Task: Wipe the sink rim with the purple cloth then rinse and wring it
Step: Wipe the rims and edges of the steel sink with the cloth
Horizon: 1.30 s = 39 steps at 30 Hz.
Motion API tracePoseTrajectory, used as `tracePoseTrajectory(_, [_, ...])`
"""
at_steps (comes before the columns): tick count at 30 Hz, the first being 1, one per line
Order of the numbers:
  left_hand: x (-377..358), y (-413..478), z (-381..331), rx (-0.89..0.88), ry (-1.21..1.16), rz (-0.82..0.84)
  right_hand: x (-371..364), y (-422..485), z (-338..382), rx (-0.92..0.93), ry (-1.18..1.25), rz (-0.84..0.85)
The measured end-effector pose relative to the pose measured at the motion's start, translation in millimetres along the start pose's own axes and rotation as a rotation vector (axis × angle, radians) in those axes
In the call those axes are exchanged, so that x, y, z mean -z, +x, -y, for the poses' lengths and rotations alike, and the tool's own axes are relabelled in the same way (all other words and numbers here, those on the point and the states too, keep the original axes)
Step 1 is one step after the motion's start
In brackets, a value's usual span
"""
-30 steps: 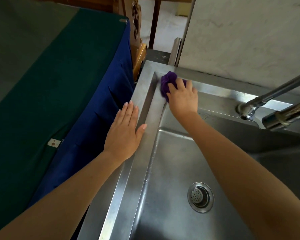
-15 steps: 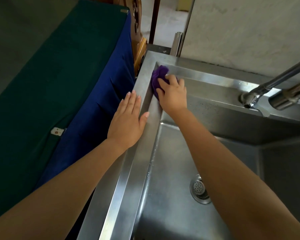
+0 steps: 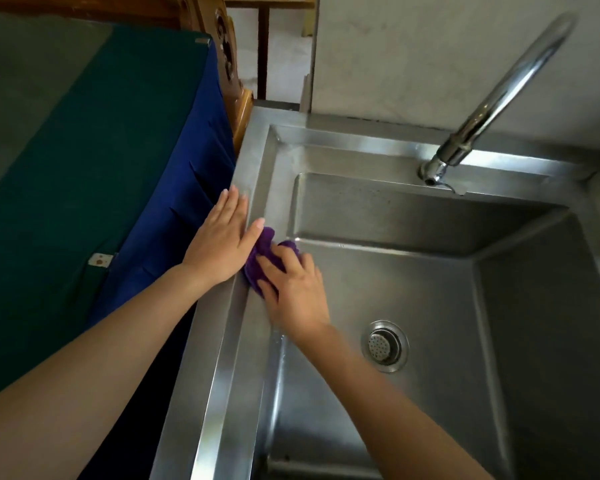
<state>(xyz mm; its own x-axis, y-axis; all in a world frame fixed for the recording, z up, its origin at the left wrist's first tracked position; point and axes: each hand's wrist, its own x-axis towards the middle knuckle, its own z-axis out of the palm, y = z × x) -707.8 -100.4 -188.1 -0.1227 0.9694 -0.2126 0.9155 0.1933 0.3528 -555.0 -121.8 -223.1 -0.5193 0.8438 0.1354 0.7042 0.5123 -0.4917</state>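
Fingers of right hand (image 3: 298, 289) gripping bunched purple cloth (image 3: 265, 242), left hand (image 3: 222, 244) flat on rim (image 3: 229, 358)

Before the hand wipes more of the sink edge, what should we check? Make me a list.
1. Purple cloth held by right hand: ok.
2. Cloth touching sink rim: ok.
3. Left hand flat on rim: ok.
4. Rim nearer us free of things: ok.
5. Tap off: ok, no water shows.
6. Rim clean already: cannot tell.
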Motion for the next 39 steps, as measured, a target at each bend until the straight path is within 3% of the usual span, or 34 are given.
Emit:
tracePoseTrajectory(8, [-5.3,-39.6,-6.7,-0.124,-0.036,-0.015,4.9,-76.0,21.4,0.061,0.14,0.096])
tracePoseTrajectory(10, [-10.6,-51.3,-12.5,-0.259,-0.003,-0.025,10.8,-73.3,18.8,0.006,0.303,0.137])
tracePoseTrajectory(12, [-14.2,-60.2,-18.6,-0.335,-0.03,0.011,23.5,-68.0,15.8,-0.164,0.56,0.146])
tracePoseTrajectory(17, [-12.9,-68.0,-39.4,-0.215,-0.258,-0.05,62.5,-67.5,5.7,-0.501,0.88,0.052])
tracePoseTrajectory(22, [-7.4,-62.8,-67.9,-0.062,-0.861,0.247,99.0,-66.1,-10.6,-0.743,1.057,-0.126])
tracePoseTrajectory(26, [-1.2,-52.7,-100.0,-0.086,-1.033,0.255,130.9,-51.9,-30.6,-0.787,1.198,-0.103])
tracePoseTrajectory(29, [-1.2,-34.7,-117.5,0.016,-1.115,0.173,148.0,-38.5,-51.5,-0.725,1.202,0.048])
tracePoseTrajectory(33, [-8.1,-10.4,-140.7,0.168,-1.234,0.058,166.6,-30.9,-80.6,-0.615,1.002,0.325])
tracePoseTrajectory(36, [-16.0,5.4,-162.2,0.291,-1.278,0.09,170.8,-30.9,-106.1,-0.624,0.868,0.227])
tracePoseTrajectory(39, [-25.8,17.2,-179.0,0.392,-1.303,0.257,172.3,-24.8,-134.6,-0.612,0.813,0.091])
